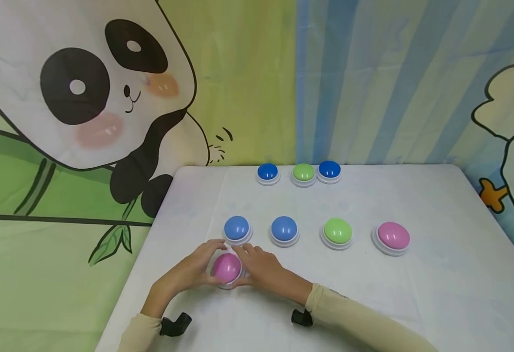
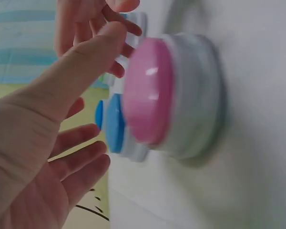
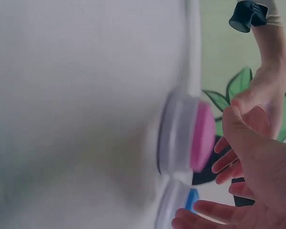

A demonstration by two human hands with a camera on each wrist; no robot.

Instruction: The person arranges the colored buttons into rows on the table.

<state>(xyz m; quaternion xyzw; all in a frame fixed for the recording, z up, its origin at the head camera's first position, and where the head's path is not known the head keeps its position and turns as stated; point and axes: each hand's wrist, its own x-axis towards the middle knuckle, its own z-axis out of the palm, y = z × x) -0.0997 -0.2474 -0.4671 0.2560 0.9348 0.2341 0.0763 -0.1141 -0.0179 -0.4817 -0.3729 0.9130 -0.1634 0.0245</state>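
A pink dome button with a white base [image 1: 227, 268] sits on the white table at the near left. My left hand [image 1: 195, 266] is at its left side and my right hand [image 1: 261, 268] at its right, with thumbs and fingers spread about it. In the left wrist view, a gap shows between the left hand [image 2: 62, 124] and the pink button [image 2: 150, 93]. From the right wrist, the right hand [image 3: 257, 167] also appears apart from the button [image 3: 202, 136]. A light blue button [image 1: 236, 229] stands just beyond the fingertips.
Further right in the same row are a blue button [image 1: 284, 230], a green button [image 1: 338, 231] and another pink button [image 1: 393, 236]. At the table's far edge stand a dark blue button [image 1: 267, 172], a green one [image 1: 303, 173] and a second dark blue button [image 1: 329, 170].
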